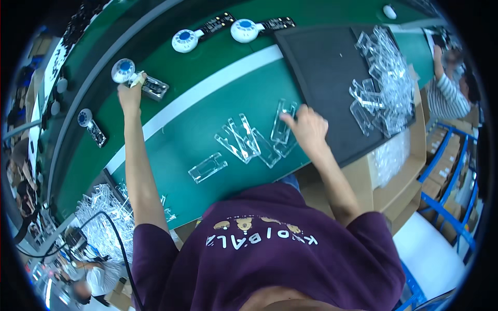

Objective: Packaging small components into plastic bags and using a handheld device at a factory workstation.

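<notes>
My left hand [129, 95] is at the far-left white device [123, 70], seemingly framed already; my right hand [310, 129], apart, touches a clear frame [280, 122] nearer right, both grips unclear; loose frames [244, 139] lie unfitted.

wht/blu device [123, 70], grn tabletop [244, 93]

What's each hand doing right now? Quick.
Left hand: fingers at the white-headed device; can't tell if gripped.
Right hand: curled, thumb over a clear plastic frame; can't tell if gripped.
</notes>
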The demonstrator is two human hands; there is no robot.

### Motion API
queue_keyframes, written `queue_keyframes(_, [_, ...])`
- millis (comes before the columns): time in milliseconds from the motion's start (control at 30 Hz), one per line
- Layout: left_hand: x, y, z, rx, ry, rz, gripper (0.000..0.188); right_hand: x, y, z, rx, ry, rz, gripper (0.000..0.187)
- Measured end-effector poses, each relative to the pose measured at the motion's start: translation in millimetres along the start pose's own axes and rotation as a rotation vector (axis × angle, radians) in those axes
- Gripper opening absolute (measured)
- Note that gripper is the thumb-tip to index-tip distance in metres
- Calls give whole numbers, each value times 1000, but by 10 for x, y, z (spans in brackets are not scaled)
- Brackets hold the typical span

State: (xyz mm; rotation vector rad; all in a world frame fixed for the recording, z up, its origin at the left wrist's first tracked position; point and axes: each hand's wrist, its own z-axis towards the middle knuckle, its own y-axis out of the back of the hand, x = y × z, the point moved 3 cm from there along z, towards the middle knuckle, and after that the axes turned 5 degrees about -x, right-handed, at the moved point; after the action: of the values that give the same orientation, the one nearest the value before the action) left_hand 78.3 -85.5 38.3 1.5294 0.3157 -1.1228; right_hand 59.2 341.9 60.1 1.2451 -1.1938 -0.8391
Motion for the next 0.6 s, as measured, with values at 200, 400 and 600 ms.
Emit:
queue_keyframes(200, [-489,-592,-26,499,72,331,81,255,-85,-94,-259,137,-46,29])
queue_keyframes(400, [-603,-950,-167,138,182,-477,75,271,-182,-63,-113,114,672,28])
queue_keyframes(600, [-1155,-132,-599,-92,-310,-457,69,558,356,166,436,-37,1265,46])
